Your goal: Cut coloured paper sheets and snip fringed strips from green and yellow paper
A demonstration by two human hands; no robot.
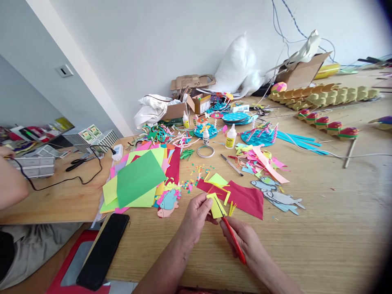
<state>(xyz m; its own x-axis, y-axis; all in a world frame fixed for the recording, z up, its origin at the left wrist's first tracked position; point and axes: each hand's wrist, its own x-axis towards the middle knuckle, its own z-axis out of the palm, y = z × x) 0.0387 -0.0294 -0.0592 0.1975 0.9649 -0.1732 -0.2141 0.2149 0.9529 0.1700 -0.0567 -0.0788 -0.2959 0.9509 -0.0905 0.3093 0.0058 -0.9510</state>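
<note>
My left hand (196, 214) pinches a small piece of yellow paper (215, 209) between thumb and fingers. In my right hand (245, 239) is a pair of red-handled scissors (233, 240); their blades lie across the yellow paper. Just beyond the hands, a dark red paper strip (246, 198) lies on the table with thin yellow strips (227, 198) on and beside it. Left of my left hand are cut-out paper fish (168, 203) in blue and pink. Grey and blue paper fish (280, 199) lie to the right.
A stack of coloured paper topped by a green sheet (139, 179) lies at left, near a black phone (104, 249). Glue bottles (230, 136), a tape ring (206, 151), a pen (232, 165) and paper scraps (260, 159) stand or lie farther back. Another person's arm (10, 179) shows at far left.
</note>
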